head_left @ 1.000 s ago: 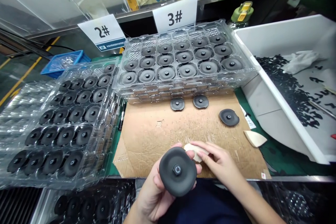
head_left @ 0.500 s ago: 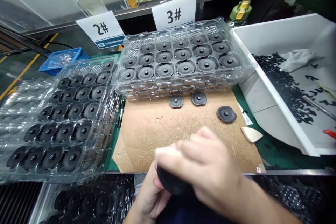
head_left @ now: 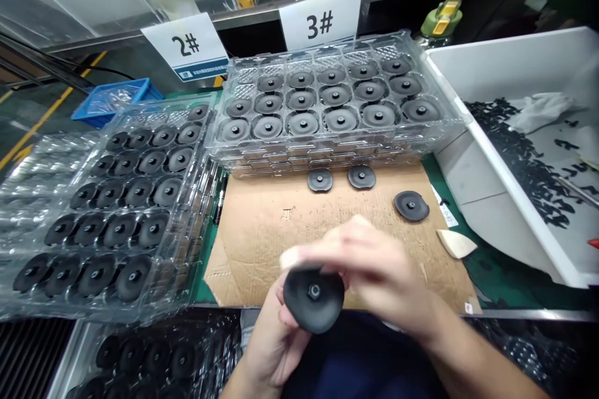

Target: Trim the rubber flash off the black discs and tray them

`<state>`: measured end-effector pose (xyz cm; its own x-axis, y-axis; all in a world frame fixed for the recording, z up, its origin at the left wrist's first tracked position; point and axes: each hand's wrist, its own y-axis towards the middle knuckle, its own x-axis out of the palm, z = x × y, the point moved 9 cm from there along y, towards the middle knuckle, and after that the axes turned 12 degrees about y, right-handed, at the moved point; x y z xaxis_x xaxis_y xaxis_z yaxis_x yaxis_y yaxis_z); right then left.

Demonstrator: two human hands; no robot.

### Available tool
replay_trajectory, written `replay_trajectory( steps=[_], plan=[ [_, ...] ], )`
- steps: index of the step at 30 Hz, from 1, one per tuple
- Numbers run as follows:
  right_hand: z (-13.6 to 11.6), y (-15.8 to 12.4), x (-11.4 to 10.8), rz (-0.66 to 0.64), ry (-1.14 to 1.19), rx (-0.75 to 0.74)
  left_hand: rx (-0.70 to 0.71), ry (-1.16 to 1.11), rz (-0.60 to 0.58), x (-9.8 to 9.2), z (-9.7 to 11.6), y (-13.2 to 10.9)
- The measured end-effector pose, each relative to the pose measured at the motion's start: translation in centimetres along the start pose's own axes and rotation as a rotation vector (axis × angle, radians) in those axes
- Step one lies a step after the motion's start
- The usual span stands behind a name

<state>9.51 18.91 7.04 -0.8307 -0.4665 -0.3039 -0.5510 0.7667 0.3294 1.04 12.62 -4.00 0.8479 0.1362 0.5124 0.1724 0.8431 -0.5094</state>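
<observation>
A round black disc [head_left: 314, 315] with a small metal nut-like centre faces me above the cardboard's front edge. My left hand [head_left: 281, 336] is closed on it from below and the left, fingers behind the disc. Across the disc's upper rim lie the fingers of my right hand [head_left: 374, 268], bent and blurred by motion; what its fingertips touch behind the rim is hidden. On the cardboard [head_left: 253, 243] beyond my hands are three loose discs of the same kind: one on the left [head_left: 320, 179], one in the middle [head_left: 362, 177], one on the right [head_left: 411, 206].
Stacked clear trays [head_left: 327, 121] of discs stand behind the cardboard, with another disc-filled tray [head_left: 161, 224] at left. A white bin [head_left: 515, 212] of small black parts is at right, near a pale wedge-shaped piece [head_left: 456, 244]. A bottle [head_left: 440, 22] stands behind.
The disc has turned so its face and metal centre now show. My right hand has shifted slightly, uncovering more of the disc. The view has moved a little.
</observation>
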Motion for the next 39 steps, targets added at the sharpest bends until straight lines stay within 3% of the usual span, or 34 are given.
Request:
replay_trajectory(
  steps=[2,4,8,14,17,22,25,28,31,33,37,39],
  plan=[
    [4.1,-1.2,-2.3,0.187,0.031,0.230,0.036,-0.080,-0.092,0.6,0.6,0.1],
    [7.3,-3.2,-3.1,0.263,0.030,0.391,0.056,-0.157,-0.167,0.9,1.0,0.1],
    [10.3,-6.9,-0.6,0.121,0.012,0.538,0.033,-0.185,-0.186,0.4,0.8,0.3],
    [10.9,-9.1,2.1,0.066,0.000,0.571,0.046,-0.188,-0.178,0.1,0.6,0.5],
    [10.5,-8.4,1.5,0.103,-0.009,0.534,0.047,-0.185,-0.186,0.3,0.7,0.4],
    [8.5,-6.7,-1.3,0.271,0.011,0.481,0.058,-0.177,-0.178,0.5,0.8,0.2],
    [5.7,-5.4,-2.5,0.355,0.022,0.400,0.035,-0.155,-0.138,0.4,0.2,0.2],
    [1.3,-4.0,-2.7,0.436,-0.049,0.215,0.019,-0.131,-0.083,0.3,-0.2,0.2],
    [-2.7,-2.7,-0.2,0.328,-0.142,-0.041,0.007,-0.140,-0.077,0.2,-0.3,0.2],
    [-3.7,-2.2,2.0,0.184,-0.161,-0.129,0.008,-0.144,-0.062,-0.3,-0.3,0.3],
    [-2.6,-1.3,3.9,-0.003,-0.132,-0.052,0.064,-0.159,0.006,-1.4,0.1,0.4],
    [-2.4,-0.6,3.5,0.018,-0.180,-0.032,0.052,-0.143,-0.021,-0.9,0.0,0.5]
  ],
)
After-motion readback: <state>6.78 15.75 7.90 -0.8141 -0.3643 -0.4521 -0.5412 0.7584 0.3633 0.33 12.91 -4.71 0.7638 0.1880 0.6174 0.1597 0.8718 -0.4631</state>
